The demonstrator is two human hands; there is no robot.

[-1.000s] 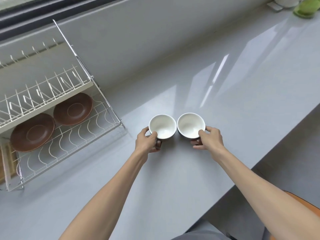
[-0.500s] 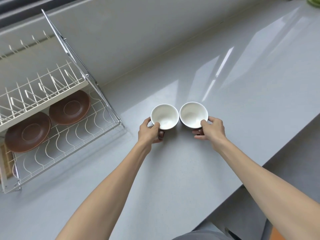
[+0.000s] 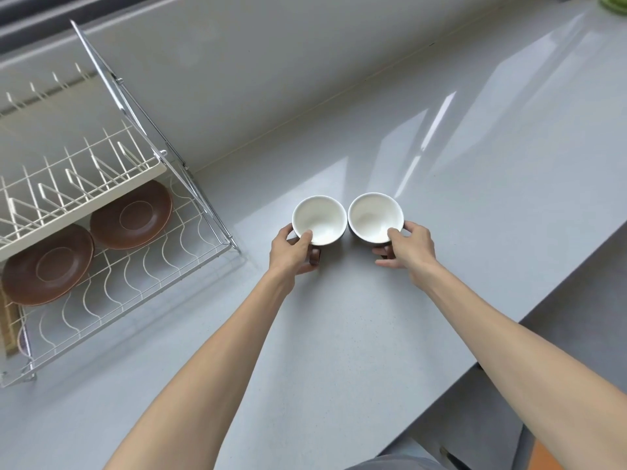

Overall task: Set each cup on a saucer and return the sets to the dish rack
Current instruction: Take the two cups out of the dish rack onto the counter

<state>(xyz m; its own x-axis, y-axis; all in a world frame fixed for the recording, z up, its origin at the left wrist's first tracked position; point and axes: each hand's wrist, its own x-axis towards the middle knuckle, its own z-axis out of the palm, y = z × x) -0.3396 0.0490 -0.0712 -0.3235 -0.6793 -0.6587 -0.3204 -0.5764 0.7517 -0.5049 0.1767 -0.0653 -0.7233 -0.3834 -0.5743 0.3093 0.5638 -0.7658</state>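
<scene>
Two cups, white inside and dark brown outside, stand side by side on the grey counter. My left hand (image 3: 292, 251) grips the left cup (image 3: 319, 219) at its near rim and brown handle. My right hand (image 3: 407, 247) holds the right cup (image 3: 375, 217) the same way, thumb on the rim. Two brown saucers lie on the lower tier of the wire dish rack (image 3: 135, 286) at the left: one saucer (image 3: 131, 215) nearer the cups, the other saucer (image 3: 47, 266) further left.
The rack's upper tier (image 3: 78, 184) of white plate dividers overhangs the saucers. A grey wall runs behind the counter. The counter's front edge (image 3: 509, 320) drops off at the right. A green object (image 3: 615, 1) sits at the far top right.
The cups and both hands stay in the same grip and place on the counter. The view has tilted down, so everything sits a little higher in the frame.
</scene>
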